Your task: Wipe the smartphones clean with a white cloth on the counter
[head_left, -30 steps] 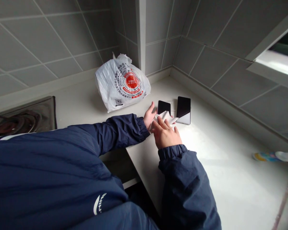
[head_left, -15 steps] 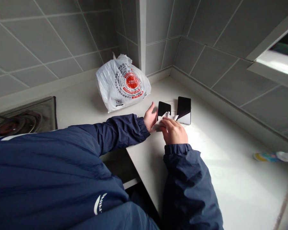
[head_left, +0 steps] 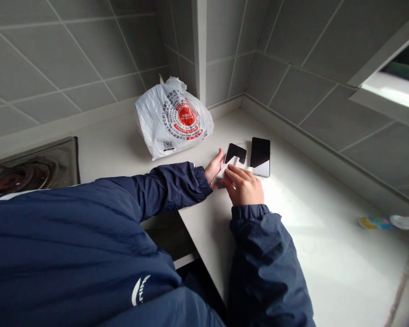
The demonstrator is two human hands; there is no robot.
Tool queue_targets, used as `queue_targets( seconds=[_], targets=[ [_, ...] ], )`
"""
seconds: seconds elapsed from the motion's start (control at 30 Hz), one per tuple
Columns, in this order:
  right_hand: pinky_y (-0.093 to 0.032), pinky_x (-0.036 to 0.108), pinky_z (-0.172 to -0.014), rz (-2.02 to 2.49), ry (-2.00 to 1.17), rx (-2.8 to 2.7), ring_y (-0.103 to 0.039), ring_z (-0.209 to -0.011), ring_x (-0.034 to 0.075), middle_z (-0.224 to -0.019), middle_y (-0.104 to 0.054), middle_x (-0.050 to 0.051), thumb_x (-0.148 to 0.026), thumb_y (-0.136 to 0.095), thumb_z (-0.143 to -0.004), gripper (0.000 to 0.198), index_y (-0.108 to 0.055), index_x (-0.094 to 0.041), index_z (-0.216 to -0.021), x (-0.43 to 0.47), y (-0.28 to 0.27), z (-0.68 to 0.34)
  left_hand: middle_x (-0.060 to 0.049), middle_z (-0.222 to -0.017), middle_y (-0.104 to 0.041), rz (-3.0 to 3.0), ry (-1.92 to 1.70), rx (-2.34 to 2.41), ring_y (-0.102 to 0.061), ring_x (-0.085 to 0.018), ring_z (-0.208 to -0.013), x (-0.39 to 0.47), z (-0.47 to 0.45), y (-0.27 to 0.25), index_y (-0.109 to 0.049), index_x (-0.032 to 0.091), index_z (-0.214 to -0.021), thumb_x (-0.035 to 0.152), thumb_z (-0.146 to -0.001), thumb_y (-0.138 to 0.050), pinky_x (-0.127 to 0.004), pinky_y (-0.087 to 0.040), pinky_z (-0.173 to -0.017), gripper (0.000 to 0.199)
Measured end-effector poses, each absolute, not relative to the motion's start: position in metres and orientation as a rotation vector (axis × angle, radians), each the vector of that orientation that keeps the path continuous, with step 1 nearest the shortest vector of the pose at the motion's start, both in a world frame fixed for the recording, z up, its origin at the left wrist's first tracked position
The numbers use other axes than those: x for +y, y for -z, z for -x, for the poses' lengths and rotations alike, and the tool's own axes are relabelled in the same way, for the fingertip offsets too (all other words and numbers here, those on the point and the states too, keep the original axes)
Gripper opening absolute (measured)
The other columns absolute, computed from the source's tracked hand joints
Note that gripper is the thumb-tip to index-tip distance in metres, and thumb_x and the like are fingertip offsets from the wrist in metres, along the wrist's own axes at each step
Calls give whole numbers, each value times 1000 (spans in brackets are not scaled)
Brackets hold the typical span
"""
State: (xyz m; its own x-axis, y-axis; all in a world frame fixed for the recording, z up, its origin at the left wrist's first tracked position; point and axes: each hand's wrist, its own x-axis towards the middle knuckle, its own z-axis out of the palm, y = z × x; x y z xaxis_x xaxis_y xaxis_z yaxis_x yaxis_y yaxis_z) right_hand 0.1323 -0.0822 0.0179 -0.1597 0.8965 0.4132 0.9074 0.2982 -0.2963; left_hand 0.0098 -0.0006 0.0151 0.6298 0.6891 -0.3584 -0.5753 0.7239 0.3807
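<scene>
My left hand (head_left: 214,168) grips a dark-screened smartphone (head_left: 236,151) by its left side, just above the counter. Over the phone's lower part lies a white tissue (head_left: 229,169), pressed against the screen by my right hand (head_left: 247,185). The fingers of that hand are bent over the tissue, and it covers much of the phone. To the right, a second smartphone (head_left: 260,156) rests face up on the counter, light reflecting off its lower half. Between the two phones, a pale, flat clear item (head_left: 248,150) shows in part.
A white plastic bag (head_left: 173,119) with red and black print stands by the back wall. On the left is a gas stove (head_left: 34,168). A colourful bottle (head_left: 378,222) lies blurred at the right of the white counter (head_left: 313,254). Tiled walls meet behind.
The held phone has tilted clockwise, its top leaning right. My right hand and the tissue have shifted slightly left on the screen. The second phone and bag stay put.
</scene>
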Motion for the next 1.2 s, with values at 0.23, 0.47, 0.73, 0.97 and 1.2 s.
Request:
queue_targets(
  seconds=[0.23, 0.47, 0.73, 0.97, 1.2],
  targets=[
    [-54, 40, -101, 1553, -40, -2150, -67, -117, 27, -137, -70, 5, -34, -65, -96, 27, -77, -25, -118, -75, -15, -153, -13, -95, -75, -319, -730, 453, -74, -24, -82, -1, -9, -10, -63, 10, -131, 59, -106, -23, -34, -55, -83, 68],
    [-53, 43, -102, 1561, 42, -2065, -64, -122, 30, -137, -70, 4, -37, -64, -97, 31, -76, -23, -121, -82, -18, -126, -9, -72, -67, -255, -536, 459, -67, -18, -61, 2, -5, -6, -67, 10, -102, 72, -100, -25, -26, -51, -59, 75],
    [-54, 40, -105, 1483, -58, -2145, -65, -123, 27, -136, -70, 3, -31, -65, -95, 28, -77, -25, -120, -76, -17, -159, -15, -93, -74, -325, -650, 418, -73, -25, -79, 3, -8, 1, -67, 10, -120, 69, -102, -22, -36, -57, -77, 76],
    [-53, 45, -106, 1568, -5, -1987, -62, -123, 30, -134, -71, 5, -30, -67, -94, 27, -78, -23, -118, -80, -16, -120, -10, -68, -66, -234, -523, 473, -66, -18, -56, 0, -3, -10, -65, 13, -90, 69, -102, -25, -26, -51, -54, 70],
    [-53, 41, -109, 1443, -101, -2107, -63, -127, 25, -137, -69, 1, -27, -65, -94, 29, -77, -26, -121, -76, -17, -144, -15, -79, -72, -311, -551, 459, -71, -22, -67, 3, -6, -3, -68, 7, -104, 65, -104, -19, -30, -56, -65, 76]
  ],
)
